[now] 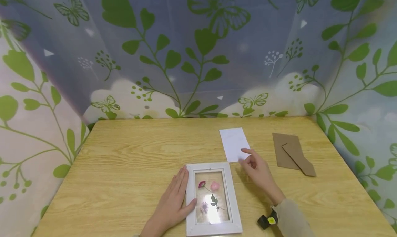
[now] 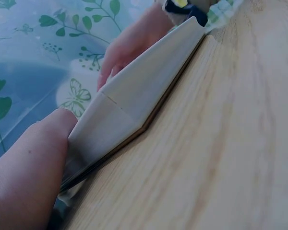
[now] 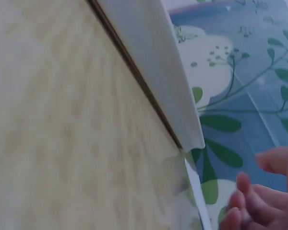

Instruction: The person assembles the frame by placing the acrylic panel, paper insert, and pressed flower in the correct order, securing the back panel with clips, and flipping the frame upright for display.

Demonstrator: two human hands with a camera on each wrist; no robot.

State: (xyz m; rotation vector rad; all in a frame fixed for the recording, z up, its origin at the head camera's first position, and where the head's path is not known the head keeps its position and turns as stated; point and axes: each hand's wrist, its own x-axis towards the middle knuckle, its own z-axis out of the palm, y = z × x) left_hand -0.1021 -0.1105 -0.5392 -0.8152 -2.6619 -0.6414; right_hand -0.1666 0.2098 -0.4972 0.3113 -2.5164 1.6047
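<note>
A white picture frame (image 1: 236,206) lies on the wooden table in front of me, with dried flowers, pink (image 1: 215,186), dark red and pale purple, and a green leafy sprig (image 1: 213,199) inside its inner border. My left hand (image 1: 172,199) rests along the frame's left side, fingers straight and together, thumb reaching over the rim. Up close in the left wrist view, the hand (image 2: 31,165) touches the frame's pale side (image 2: 139,81). To the right of the frame's top corner, my right hand (image 1: 258,171) hovers with loosely bent fingers holding nothing, overlapping a white card (image 1: 232,144).
At the right lies a brown backing board (image 1: 285,152) with a folding stand leg (image 1: 299,163) angled across it. A leaf-and-butterfly patterned curtain (image 1: 173,58) hangs behind the table (image 1: 124,154) and along both sides. A black and yellow device (image 1: 267,220) sits at my right wrist.
</note>
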